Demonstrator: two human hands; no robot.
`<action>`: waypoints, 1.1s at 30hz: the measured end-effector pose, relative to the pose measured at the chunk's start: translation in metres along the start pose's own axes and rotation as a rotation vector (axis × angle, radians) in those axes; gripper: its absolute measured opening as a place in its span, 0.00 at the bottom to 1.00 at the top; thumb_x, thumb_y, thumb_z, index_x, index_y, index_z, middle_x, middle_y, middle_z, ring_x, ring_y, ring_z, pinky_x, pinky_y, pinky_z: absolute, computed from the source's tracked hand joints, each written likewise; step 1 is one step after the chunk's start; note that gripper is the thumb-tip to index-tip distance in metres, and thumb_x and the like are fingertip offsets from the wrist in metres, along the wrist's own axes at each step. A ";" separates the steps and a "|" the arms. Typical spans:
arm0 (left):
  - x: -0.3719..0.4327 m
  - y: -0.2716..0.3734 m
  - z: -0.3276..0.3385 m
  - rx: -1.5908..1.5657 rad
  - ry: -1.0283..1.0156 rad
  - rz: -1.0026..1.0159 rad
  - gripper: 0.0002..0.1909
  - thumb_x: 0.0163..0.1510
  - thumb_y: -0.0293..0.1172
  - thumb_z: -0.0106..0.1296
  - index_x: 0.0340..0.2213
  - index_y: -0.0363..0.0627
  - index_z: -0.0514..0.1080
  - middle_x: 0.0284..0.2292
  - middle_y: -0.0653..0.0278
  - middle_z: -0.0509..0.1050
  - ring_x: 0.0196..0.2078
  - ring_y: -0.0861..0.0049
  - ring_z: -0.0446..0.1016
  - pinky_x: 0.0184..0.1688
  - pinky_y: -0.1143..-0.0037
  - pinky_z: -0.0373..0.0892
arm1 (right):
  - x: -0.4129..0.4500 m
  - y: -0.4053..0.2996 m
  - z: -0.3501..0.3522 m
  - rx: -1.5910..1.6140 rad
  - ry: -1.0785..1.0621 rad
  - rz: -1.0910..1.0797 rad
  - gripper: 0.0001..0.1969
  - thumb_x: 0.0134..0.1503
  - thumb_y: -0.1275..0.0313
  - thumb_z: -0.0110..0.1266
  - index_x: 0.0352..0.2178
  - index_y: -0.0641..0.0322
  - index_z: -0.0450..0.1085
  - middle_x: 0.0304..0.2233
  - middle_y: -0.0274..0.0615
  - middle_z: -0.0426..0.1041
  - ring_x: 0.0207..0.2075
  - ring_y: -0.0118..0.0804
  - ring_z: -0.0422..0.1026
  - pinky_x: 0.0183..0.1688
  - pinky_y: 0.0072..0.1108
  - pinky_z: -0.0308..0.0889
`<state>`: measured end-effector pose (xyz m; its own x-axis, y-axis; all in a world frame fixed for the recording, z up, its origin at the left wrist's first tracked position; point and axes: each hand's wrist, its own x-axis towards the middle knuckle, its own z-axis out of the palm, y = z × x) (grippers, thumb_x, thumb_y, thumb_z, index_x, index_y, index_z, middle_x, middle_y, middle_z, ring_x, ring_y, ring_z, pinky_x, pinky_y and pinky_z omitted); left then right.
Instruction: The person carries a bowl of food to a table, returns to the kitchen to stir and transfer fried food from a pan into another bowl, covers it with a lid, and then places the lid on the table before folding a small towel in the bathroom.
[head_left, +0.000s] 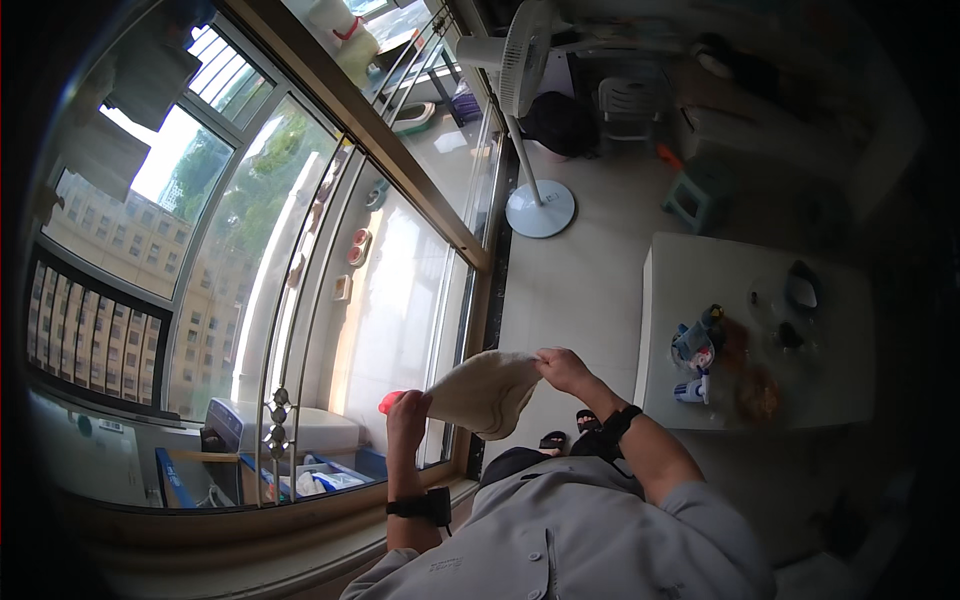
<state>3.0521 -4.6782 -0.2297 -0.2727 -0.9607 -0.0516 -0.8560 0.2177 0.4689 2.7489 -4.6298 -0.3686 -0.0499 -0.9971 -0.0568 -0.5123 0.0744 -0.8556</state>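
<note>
A cream-coloured cloth (484, 390) hangs in folds between my two hands, in front of my body. My left hand (409, 412) grips its left corner, and something red (388, 403) shows at that hand's outer side; whether the fingers hold it too, I cannot tell. Higher and to the right, my right hand (562, 369) pinches the other upper corner. The cloth's lower edge falls loose and wavy. Both wrists wear black bands.
Beside me on the left is a glass sliding door (484, 300) with a metal frame. A white fan (540, 208) stands ahead. The white table (675, 262) at the right carries bottles (690, 391) and bowls. A green stool (694, 199) is beyond it.
</note>
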 end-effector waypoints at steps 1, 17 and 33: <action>0.009 0.001 0.005 -0.050 -0.008 -0.004 0.10 0.51 0.34 0.50 0.29 0.39 0.72 0.28 0.52 0.72 0.31 0.61 0.71 0.34 0.71 0.67 | -0.010 0.006 -0.007 -0.025 0.075 -0.010 0.11 0.54 0.64 0.48 0.32 0.60 0.68 0.24 0.47 0.70 0.27 0.47 0.69 0.32 0.29 0.65; 0.064 0.045 0.093 -0.140 -0.437 0.470 0.11 0.49 0.34 0.51 0.30 0.39 0.74 0.30 0.54 0.73 0.34 0.62 0.72 0.37 0.71 0.68 | -0.216 -0.029 -0.031 0.254 0.547 0.442 0.17 0.52 0.78 0.51 0.45 0.62 0.67 0.36 0.44 0.74 0.35 0.23 0.71 0.40 0.15 0.65; -0.085 0.264 0.180 -0.178 -0.978 1.174 0.12 0.44 0.28 0.56 0.33 0.42 0.74 0.32 0.58 0.74 0.34 0.63 0.73 0.38 0.72 0.69 | -0.493 -0.002 -0.073 0.599 1.238 0.494 0.18 0.51 0.73 0.56 0.44 0.68 0.67 0.36 0.38 0.73 0.35 0.24 0.70 0.37 0.16 0.66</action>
<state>2.7708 -4.5078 -0.2599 -0.9677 0.2329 -0.0960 0.0834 0.6559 0.7503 2.7118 -4.1374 -0.3018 -0.9597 -0.2004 -0.1972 0.1860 0.0731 -0.9798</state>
